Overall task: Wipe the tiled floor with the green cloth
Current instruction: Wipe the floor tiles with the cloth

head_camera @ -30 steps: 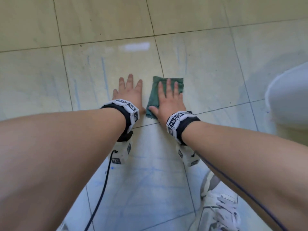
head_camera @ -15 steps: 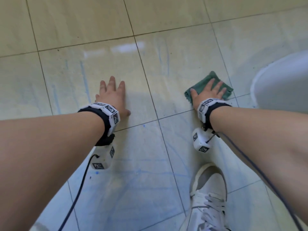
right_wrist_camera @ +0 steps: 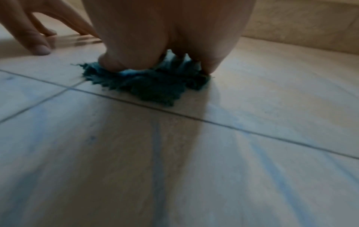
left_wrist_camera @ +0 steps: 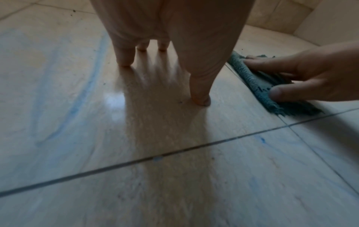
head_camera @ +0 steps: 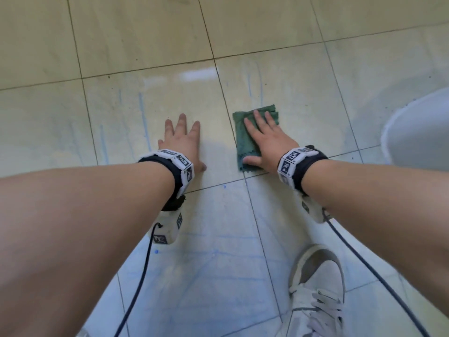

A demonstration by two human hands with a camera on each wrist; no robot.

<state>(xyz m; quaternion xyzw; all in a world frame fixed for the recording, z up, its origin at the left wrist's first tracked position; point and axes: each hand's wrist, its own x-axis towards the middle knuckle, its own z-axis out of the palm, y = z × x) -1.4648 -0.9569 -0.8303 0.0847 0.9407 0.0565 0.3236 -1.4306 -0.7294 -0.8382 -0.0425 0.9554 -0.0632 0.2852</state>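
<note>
The green cloth (head_camera: 243, 139) lies flat on the pale tiled floor (head_camera: 145, 45), just right of a grout line. My right hand (head_camera: 264, 139) presses down on it with straight, spread fingers, thumb at the cloth's near left corner. In the right wrist view the cloth (right_wrist_camera: 151, 86) is bunched under the palm. My left hand (head_camera: 181, 142) rests flat on the bare tile to the left of the cloth, fingers straight. The left wrist view shows its fingertips (left_wrist_camera: 124, 59) on the floor and the cloth (left_wrist_camera: 258, 89) beside it under the right hand.
Blue streaks (head_camera: 143, 117) mark the tiles around and in front of the hands. A grey sneaker (head_camera: 318, 288) stands on the floor at the lower right. A pale clothed knee (head_camera: 418, 132) fills the right edge. Cables (head_camera: 136, 288) trail from both wrist units.
My right hand has slid the cloth back to the left, from the far right toward the left hand, after sweeping it right. The left hand stays planted on the tile.
</note>
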